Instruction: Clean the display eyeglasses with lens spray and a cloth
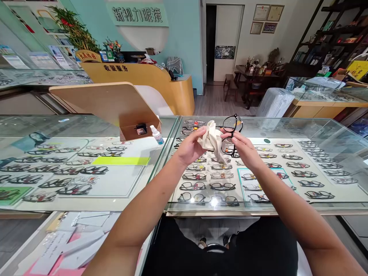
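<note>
Above the glass display case, my left hand (192, 147) is closed on a crumpled cream cleaning cloth (212, 138), whose end hangs down. My right hand (244, 148) grips a pair of black-framed eyeglasses (235, 124) near the bridge, with the frame turned on end, one lens above the other. The cloth meets the glasses on their left side, around one temple; how far it wraps is hidden by my fingers. A small white spray bottle (156, 135) stands upright on the glass to the left of my hands.
Rows of eyeglasses (193, 186) lie under the glass top (276, 130). A wooden-backed mirror or board (100, 100) leans on a brown box base (135, 131) at the left. Below left, an open drawer (34, 237) holds papers. Behind stands a yellow counter (184, 90).
</note>
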Motion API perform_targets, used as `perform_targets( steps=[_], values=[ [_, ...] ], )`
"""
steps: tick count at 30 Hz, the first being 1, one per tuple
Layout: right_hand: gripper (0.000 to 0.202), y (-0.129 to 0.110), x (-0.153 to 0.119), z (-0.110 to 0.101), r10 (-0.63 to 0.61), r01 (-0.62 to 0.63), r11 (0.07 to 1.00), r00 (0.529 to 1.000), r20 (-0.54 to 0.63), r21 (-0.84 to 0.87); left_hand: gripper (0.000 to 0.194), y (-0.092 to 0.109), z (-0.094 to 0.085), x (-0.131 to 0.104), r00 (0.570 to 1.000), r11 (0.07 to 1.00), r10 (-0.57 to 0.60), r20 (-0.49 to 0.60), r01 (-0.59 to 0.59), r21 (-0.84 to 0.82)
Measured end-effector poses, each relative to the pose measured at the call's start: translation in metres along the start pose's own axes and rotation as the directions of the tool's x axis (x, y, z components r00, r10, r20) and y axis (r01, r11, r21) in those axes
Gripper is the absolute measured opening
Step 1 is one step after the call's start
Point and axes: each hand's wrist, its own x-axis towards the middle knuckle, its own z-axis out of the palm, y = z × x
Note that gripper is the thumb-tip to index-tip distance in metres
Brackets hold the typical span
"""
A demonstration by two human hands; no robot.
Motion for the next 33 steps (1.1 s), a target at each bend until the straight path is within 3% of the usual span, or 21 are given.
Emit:
perform_targets(
  steps=[8,12,16,21,28,33],
  values=[
    [0.034,0.007,-0.003,0.005,0.01,-0.011,1.0,0.998,-0.07,-0.013,0.029,0.001,0.001,-0.001,0.999,0.995,0.032,0.013,-0.033,0.089],
    [0.039,-0.001,-0.005,0.012,-0.014,0.005,0.997,0.993,-0.115,-0.077,0.044,-0.004,0.002,-0.001,0.996,0.979,0.056,0.068,-0.068,0.19],
    [0.041,-0.012,-0.007,0.018,-0.052,0.035,0.992,0.989,-0.138,-0.124,0.048,-0.013,0.008,-0.002,0.99,0.933,0.136,0.023,-0.136,0.334],
    [0.043,-0.012,-0.008,0.017,-0.066,0.048,0.99,0.989,-0.136,-0.135,0.057,-0.024,0.013,-0.001,0.968,0.854,0.23,0.097,-0.249,0.457],
    [0.041,-0.01,-0.009,0.017,-0.091,0.069,0.981,0.989,-0.116,-0.18,0.062,-0.029,0.014,-0.001,0.973,0.895,0.183,0.138,-0.223,0.387],
    [0.042,-0.01,-0.01,0.02,-0.096,0.071,0.976,0.989,-0.115,-0.207,0.066,-0.031,0.016,-0.001,0.989,0.924,0.085,0.119,-0.123,0.361]
  ],
)
